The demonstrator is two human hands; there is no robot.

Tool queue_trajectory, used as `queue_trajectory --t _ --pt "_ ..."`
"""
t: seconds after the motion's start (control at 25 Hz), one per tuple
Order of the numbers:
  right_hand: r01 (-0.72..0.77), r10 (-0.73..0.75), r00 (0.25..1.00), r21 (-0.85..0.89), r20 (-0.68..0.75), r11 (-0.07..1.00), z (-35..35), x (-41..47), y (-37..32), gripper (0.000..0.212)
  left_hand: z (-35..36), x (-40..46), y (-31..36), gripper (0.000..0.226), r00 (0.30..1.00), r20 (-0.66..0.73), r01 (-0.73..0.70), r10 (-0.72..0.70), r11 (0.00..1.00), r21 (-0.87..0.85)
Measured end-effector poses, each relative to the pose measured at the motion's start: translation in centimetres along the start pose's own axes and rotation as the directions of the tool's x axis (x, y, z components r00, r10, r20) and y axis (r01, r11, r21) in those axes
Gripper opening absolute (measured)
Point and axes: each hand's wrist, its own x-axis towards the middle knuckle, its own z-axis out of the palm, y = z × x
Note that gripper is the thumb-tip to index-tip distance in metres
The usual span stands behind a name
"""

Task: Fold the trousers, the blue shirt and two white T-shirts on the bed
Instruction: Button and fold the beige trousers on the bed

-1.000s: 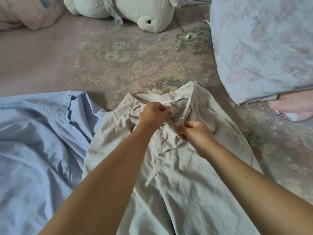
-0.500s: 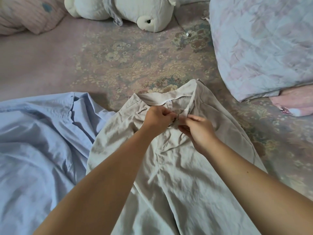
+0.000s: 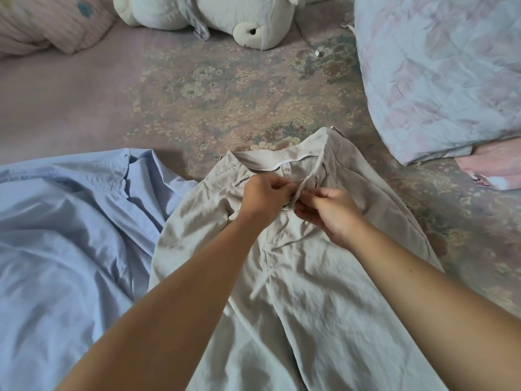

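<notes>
Trousers (image 3: 324, 292), beige and creased, are spread on the bed (image 3: 84, 114) between the rumpled blue shirt (image 3: 64, 235) just to the left and bare floral cover to the right, their open waistband pinched by left hand (image 3: 265, 197) and right hand (image 3: 328, 211).

I count one pair of beige trousers (image 3: 304, 277), one blue shirt (image 3: 70, 235) left of them, one plush toy (image 3: 225, 15) beyond them, one quilt (image 3: 439, 71) to their right, and my two hands.
</notes>
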Motion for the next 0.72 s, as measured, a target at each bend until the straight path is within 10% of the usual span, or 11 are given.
queue_trajectory --t 0.2,0.52,0.72 --pt "0.201 -0.232 0.971 -0.334 -0.053 0.921 0.4 0.3 0.6 0.019 1.1 -0.2 -0.7 0.030 0.997 -0.048 0.048 -0.052 0.996 -0.073" --pt "0.027 -0.012 0.984 0.085 -0.176 0.996 2.3 0.7 1.7 0.012 1.1 -0.1 -0.3 0.014 0.980 -0.201 0.012 0.004 0.997 0.079" --pt "0.197 -0.356 0.913 -0.552 -0.197 0.810 -1.6 3.8 0.5 0.022 -2.8 3.0 -2.9 0.023 0.954 -0.172 -0.122 0.245 0.843 0.524"
